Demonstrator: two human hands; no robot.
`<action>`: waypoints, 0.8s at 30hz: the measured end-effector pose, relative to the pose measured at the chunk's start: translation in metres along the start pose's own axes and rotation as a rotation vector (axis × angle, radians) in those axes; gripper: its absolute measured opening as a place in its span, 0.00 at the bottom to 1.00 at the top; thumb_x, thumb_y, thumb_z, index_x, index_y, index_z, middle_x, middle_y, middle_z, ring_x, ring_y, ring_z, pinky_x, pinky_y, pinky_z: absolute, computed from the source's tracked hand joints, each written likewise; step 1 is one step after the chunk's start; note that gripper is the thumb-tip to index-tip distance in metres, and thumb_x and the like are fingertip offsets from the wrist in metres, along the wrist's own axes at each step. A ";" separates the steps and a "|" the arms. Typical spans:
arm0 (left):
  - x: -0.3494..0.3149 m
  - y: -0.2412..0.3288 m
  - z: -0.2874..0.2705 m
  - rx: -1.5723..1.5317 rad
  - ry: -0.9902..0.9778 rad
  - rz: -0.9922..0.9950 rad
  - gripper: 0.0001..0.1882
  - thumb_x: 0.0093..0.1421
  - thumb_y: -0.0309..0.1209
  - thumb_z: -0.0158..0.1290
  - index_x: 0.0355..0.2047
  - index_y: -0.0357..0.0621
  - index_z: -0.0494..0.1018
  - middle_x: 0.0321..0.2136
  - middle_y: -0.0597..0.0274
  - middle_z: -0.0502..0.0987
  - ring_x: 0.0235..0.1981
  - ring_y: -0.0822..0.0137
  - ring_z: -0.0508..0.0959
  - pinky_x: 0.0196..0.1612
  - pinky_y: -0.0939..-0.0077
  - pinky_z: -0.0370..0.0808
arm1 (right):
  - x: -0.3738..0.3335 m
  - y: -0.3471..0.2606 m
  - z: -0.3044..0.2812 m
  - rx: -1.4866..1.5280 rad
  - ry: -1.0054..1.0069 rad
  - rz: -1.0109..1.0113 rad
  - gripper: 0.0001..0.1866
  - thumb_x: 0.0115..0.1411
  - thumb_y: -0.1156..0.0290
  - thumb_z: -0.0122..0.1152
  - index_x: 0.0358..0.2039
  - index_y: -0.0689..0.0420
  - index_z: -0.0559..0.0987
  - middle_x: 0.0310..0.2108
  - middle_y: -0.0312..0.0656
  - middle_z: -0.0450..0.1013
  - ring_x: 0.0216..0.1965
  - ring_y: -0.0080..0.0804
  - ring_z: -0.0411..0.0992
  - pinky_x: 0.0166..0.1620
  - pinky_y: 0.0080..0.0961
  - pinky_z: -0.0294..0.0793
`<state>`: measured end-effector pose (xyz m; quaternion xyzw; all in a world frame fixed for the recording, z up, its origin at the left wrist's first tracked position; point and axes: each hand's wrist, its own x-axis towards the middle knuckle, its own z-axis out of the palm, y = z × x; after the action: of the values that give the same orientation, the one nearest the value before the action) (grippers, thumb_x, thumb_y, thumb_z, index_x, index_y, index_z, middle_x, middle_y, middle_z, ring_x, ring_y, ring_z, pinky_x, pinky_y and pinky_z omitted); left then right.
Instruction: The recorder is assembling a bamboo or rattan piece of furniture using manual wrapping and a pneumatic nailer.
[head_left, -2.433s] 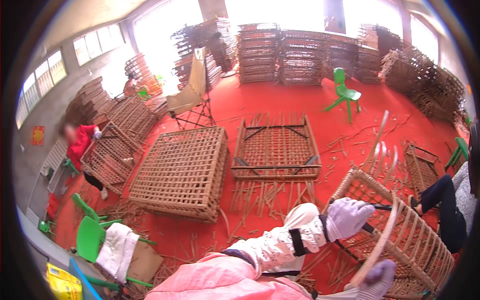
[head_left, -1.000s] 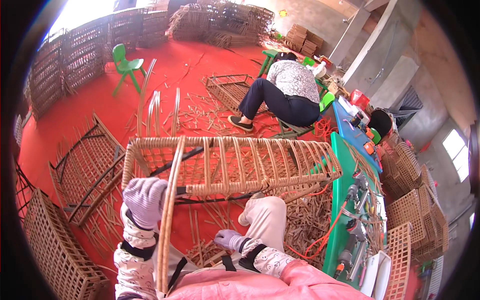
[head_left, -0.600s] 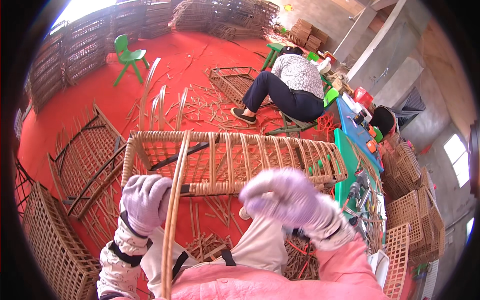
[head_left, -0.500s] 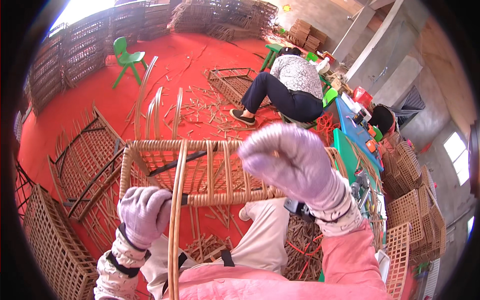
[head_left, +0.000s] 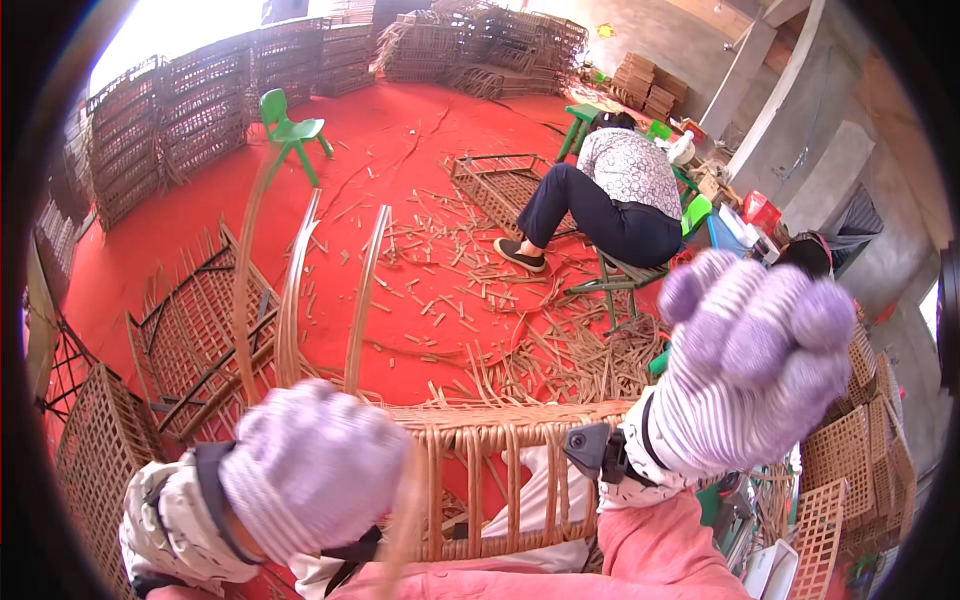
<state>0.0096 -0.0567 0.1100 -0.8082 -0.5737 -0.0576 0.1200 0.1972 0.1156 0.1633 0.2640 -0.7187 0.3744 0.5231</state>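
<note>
Below the middle of the view a tan wicker basket frame (head_left: 520, 437), its side wrapped with woven strips, stands over my lap. My left hand (head_left: 315, 470), in a lilac striped glove, is closed over the frame's left end, which it hides. Upright rattan strips (head_left: 290, 310) rise beyond that hand. A blurred tan strip (head_left: 403, 515) hangs just right of it, across my clothing. My right hand (head_left: 760, 360), gloved alike, is lifted above the frame's right end with its fingers curled in. Whatever lies within those fingers is hidden.
A person (head_left: 620, 190) sits bent over on a low seat ahead. Scattered offcuts (head_left: 450, 290) litter the red floor. A half-woven basket (head_left: 200, 335) lies at left, a green chair (head_left: 290, 135) beyond it. Stacked baskets (head_left: 200, 110) line the far left; more baskets (head_left: 845, 455) stand at right.
The basket frame has come lower and tilted, so its wrapped side faces me. My right hand has swung right and nearer, its fingers curled. My left hand has dropped with the frame.
</note>
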 end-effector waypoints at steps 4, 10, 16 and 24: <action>0.056 0.041 0.018 -0.095 -0.180 0.265 0.06 0.45 0.36 0.53 0.18 0.49 0.72 0.15 0.65 0.71 0.19 0.67 0.76 0.20 0.70 0.75 | -0.015 -0.006 0.004 -0.024 0.144 0.069 0.11 0.62 0.61 0.48 0.35 0.55 0.72 0.18 0.35 0.69 0.18 0.29 0.68 0.31 0.37 0.73; 0.067 0.051 0.049 -0.319 -0.176 0.484 0.07 0.47 0.36 0.54 0.23 0.49 0.72 0.17 0.64 0.72 0.20 0.65 0.75 0.21 0.69 0.74 | -0.032 0.047 0.048 -0.321 -0.154 0.228 0.07 0.51 0.66 0.61 0.29 0.54 0.75 0.22 0.38 0.72 0.24 0.34 0.72 0.30 0.31 0.70; 0.072 0.066 0.079 -0.558 -0.042 0.673 0.08 0.49 0.36 0.54 0.28 0.48 0.72 0.20 0.63 0.72 0.22 0.62 0.75 0.22 0.68 0.73 | -0.074 0.099 0.080 -0.280 -0.513 0.513 0.09 0.51 0.66 0.61 0.31 0.55 0.76 0.24 0.42 0.73 0.26 0.43 0.72 0.30 0.35 0.70; 0.075 0.044 0.068 -1.257 0.186 0.714 0.08 0.52 0.34 0.55 0.29 0.45 0.72 0.18 0.59 0.70 0.19 0.57 0.73 0.21 0.67 0.70 | -0.076 0.108 0.076 -0.354 -1.053 0.955 0.17 0.55 0.55 0.55 0.39 0.52 0.75 0.31 0.46 0.74 0.33 0.46 0.74 0.37 0.39 0.72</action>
<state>0.0732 0.0151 0.0564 -0.8541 -0.1209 -0.4021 -0.3069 0.0956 0.1152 0.0502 -0.0217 -0.9614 0.2633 -0.0770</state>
